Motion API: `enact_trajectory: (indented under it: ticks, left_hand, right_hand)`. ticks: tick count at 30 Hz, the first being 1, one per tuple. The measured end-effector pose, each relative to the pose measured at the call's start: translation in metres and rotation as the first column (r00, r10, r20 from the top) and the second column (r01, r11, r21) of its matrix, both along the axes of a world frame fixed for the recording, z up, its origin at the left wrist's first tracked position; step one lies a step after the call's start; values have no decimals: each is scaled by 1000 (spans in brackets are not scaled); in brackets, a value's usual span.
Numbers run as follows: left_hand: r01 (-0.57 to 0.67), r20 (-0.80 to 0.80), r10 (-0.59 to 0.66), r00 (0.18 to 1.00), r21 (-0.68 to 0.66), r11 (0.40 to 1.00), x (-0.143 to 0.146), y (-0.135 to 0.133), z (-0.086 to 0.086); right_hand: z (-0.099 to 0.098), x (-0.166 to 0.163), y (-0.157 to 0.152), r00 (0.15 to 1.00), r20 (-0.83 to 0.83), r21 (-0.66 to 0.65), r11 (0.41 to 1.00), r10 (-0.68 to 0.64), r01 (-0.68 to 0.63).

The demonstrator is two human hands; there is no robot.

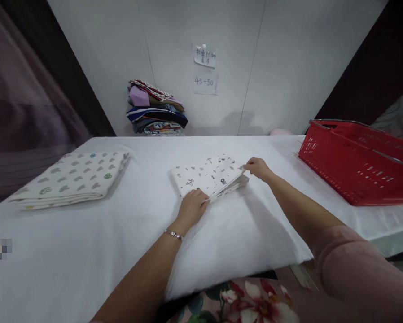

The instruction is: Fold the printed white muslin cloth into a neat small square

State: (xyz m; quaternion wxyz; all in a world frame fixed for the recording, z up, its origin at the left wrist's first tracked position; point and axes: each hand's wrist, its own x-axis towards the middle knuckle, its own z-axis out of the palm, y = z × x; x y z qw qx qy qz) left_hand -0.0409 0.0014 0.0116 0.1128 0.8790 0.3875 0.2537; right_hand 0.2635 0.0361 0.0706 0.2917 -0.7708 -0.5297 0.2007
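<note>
A small folded white cloth with little dark prints (206,176) lies in the middle of the white table (87,251). My left hand (192,207) rests on its near corner with the fingers curled and pressing down on the fold. My right hand (259,168) pinches the cloth's right corner, where the folded layers show. A bracelet sits on my left wrist.
A larger folded white cloth with grey prints (72,178) lies at the left. A red plastic basket (359,159) stands at the right edge. A stack of folded coloured clothes (156,110) sits against the back wall below two paper notes (204,69).
</note>
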Motion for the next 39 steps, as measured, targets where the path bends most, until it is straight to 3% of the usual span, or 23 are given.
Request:
enact_trajectory:
  ticks: [7,16,19,21,23,25,29,34,36,39]
  left_hand:
    - [2,-12,-1,1000,2,1000,2,1,0]
    - [1,-14,-1,1000,-8,1000,2,-1,1]
    - [-3,-14,3,1000,-6,1000,2,-1,1]
    - [-1,-7,1,1000,-3,1000,2,-1,1]
    - [8,-2,-8,1000,3,1000,2,-1,0]
    - [15,1,-15,1000,12,1000,2,-2,-1]
    - [13,5,-13,1000,20,1000,2,-3,-5]
    - [47,140,-42,989,-30,998,-1,-3,-2]
    - [-23,277,35,960,-47,999,-7,2,0]
    - [-297,451,320,833,-123,947,-21,15,-2]
  right_hand:
    - [-29,6,-9,999,-31,-96,995,-6,3]
    - [-31,7,-13,985,173,-74,997,6,7]
    - [-29,-6,-14,920,377,97,983,107,-154]
    - [-30,-22,-15,849,481,238,899,220,-368]
    - [-34,-38,-16,773,536,280,792,340,-542]
    - [-43,-50,-16,692,581,187,757,429,-626]
    - [-66,-56,-13,638,608,-62,830,471,-554]
    - [-80,-49,-11,623,629,-96,842,465,-531]
    - [-79,-49,-10,624,620,-113,841,477,-530]
    - [-70,-52,-3,630,596,-144,838,498,-525]
